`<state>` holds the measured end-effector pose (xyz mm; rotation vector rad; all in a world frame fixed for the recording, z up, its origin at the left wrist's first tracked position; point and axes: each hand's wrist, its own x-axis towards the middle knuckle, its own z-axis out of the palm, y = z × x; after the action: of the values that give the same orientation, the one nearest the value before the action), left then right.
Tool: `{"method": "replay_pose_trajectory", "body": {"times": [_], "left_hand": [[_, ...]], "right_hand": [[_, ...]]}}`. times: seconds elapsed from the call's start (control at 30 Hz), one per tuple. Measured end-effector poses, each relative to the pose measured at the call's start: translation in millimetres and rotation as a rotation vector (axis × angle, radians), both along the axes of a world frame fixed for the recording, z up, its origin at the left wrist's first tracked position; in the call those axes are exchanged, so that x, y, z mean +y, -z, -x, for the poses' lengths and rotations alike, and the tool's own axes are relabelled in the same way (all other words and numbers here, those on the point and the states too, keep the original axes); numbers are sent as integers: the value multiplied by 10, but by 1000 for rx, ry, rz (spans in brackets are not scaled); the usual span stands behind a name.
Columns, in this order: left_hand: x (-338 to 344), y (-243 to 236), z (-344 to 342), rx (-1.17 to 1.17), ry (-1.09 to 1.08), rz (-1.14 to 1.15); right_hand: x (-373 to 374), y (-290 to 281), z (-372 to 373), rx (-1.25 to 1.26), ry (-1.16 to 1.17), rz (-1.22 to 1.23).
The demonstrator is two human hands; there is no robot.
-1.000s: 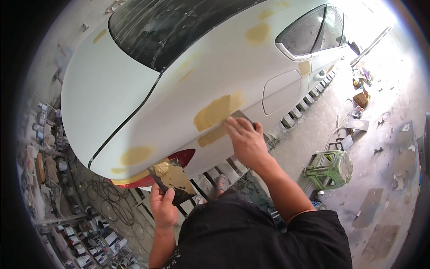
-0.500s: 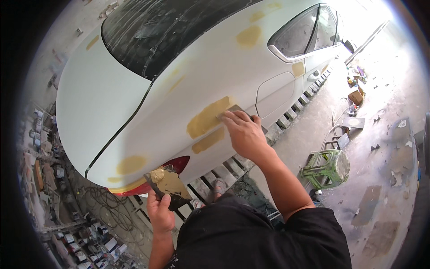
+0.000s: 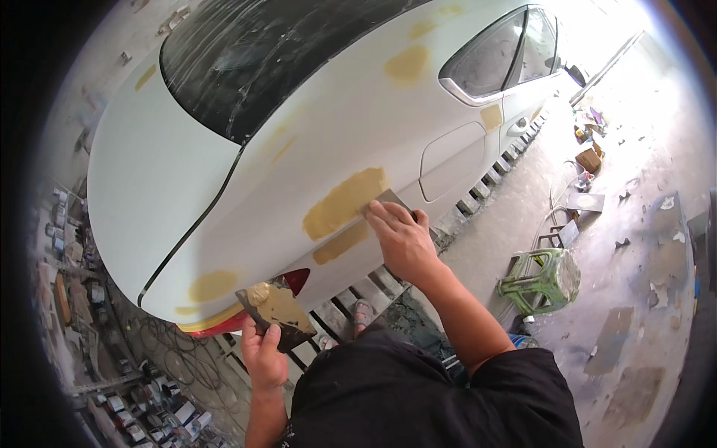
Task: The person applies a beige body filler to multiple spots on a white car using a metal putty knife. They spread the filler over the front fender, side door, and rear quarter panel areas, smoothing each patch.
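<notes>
My right hand point(image 3: 403, 243) grips a flat grey putty spreader point(image 3: 394, 200), its blade against the side of a white car point(image 3: 328, 134). The spreader lies at the right end of a large yellow putty patch point(image 3: 343, 200); a smaller putty patch point(image 3: 342, 244) sits just below it. My left hand point(image 3: 264, 360) pinches the lower edge of a dark mixing board point(image 3: 276, 317). A lump and a smeared layer of yellow putty point(image 3: 280, 302) cover the board, which hides part of the red tail light point(image 3: 296, 281).
A green plastic stool point(image 3: 549, 278) stands on the floor to the right. Behind it lie a hose and a cardboard box point(image 3: 588, 158). Slatted grating point(image 3: 367, 293) runs beside the car. Several cans point(image 3: 164, 407) and coiled cables point(image 3: 179, 358) crowd the lower left.
The spreader has slid slightly down along the right end of the large patch, with my right hand. My left hand still holds the board. The view has shifted a little.
</notes>
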<state>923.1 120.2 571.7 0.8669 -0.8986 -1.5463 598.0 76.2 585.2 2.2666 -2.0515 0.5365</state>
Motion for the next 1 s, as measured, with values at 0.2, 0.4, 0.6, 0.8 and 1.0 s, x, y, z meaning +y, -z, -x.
{"method": "replay_pose_trajectory", "body": {"times": [0.2,0.4,0.6,0.8,1.0], "left_hand": [[-43,-16,41,-20,38,54],[-19,11,9,-25,37,24],[-10,-13,26,8,8,-17],[-85,-78,82,13,58,59],[-128,-18,142,-1,38,17]], "right_hand": [[-60,-135,143,-8,36,51],[-449,-255,257,-29,34,102],[-228,-258,243,-10,45,-89],[-449,-311,239,-60,-4,85],[-307,-308,231,-14,22,10]]}}
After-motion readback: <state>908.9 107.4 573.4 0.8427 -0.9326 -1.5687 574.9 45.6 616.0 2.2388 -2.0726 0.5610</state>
